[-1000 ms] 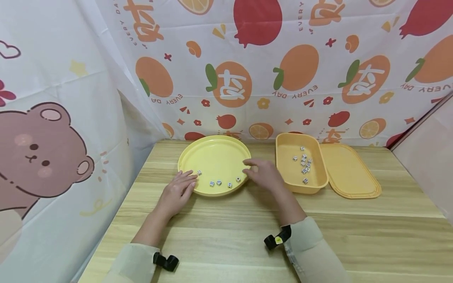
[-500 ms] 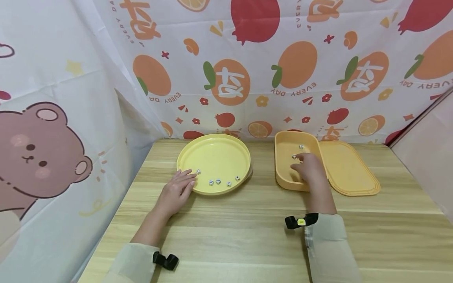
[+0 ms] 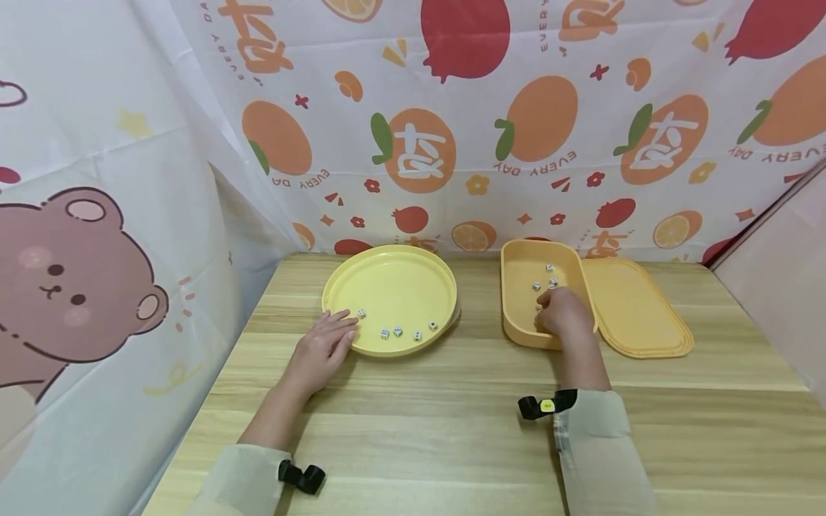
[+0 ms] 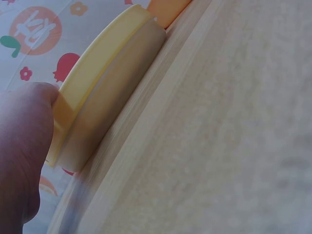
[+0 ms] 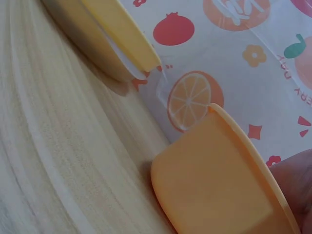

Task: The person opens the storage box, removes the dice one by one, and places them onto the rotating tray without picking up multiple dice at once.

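In the head view my left hand [image 3: 320, 352] rests on the near left rim of a round yellow tray [image 3: 393, 276], its fingers fairly straight. Several small white dice [image 3: 398, 331] lie along the near side of that tray, one of them beside my left fingertips. My right hand [image 3: 566, 315] reaches down into an orange-yellow rectangular box [image 3: 514, 330]. A few dice [image 3: 537, 286] show in the box just beyond the fingers, and a speck of white shows at the fingertips. Whether the fingers pinch a die is hidden. The right wrist view shows mainly the box's outer wall [image 5: 214, 180].
A flat orange-yellow lid [image 3: 639, 308] lies on the wooden table [image 3: 426, 430], against the right side of the box. Behind the table hangs a fruit-print cloth [image 3: 477, 129]. A curtain with a bear print [image 3: 84, 287] hangs at the left.
My right hand has gone from the tray's right rim over to the box and down into it, and its fingers have drawn closer together. My left hand has stayed on the tray rim.
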Motion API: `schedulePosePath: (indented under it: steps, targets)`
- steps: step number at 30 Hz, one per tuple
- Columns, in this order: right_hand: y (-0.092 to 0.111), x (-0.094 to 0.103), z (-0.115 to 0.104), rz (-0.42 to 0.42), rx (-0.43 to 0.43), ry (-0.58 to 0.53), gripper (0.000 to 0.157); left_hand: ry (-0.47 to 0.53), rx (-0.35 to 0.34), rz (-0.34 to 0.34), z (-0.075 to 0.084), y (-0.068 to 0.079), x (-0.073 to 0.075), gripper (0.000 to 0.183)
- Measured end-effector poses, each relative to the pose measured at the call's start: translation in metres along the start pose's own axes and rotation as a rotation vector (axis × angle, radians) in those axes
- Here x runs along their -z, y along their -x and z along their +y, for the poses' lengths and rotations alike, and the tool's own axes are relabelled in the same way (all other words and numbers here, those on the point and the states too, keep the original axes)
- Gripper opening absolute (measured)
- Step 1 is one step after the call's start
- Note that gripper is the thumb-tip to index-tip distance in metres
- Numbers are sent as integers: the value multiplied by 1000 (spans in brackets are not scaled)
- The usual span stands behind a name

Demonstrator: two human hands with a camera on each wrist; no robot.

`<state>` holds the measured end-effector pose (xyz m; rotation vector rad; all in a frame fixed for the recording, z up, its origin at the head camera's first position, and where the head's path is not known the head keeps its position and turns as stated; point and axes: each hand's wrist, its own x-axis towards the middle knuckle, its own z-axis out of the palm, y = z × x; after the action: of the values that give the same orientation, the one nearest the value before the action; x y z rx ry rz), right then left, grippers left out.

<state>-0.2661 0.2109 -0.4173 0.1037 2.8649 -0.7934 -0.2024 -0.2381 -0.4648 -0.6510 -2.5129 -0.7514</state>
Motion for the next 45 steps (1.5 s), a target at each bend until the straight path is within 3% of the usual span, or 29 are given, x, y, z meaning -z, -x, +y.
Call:
schedulePosePath:
  steps: [7, 17, 23, 30, 35, 45]
  targets:
    - [-1, -8, 4, -32, -10, -25, 37, 1, 1, -8, -2, 5, -2, 23]
    - [-5, -6, 0, -111, -25, -6, 24, -3, -22, 12, -3, 0, -1, 23]
    - [-5, -4, -2, -92, -14, -25, 25, -2, -4, 4, -3, 2, -1, 23]
    - [-2, -4, -10, 104, 142, -109, 24, -4, -9, 6, -2, 1, -1, 23]
    - [1, -10, -30, 195, 292, -209, 31, -5, -9, 4, -1, 1, 0, 23]
    - [12, -38, -75, 233, 525, -272, 25, -4, -25, 14, -2, 0, -1, 22]
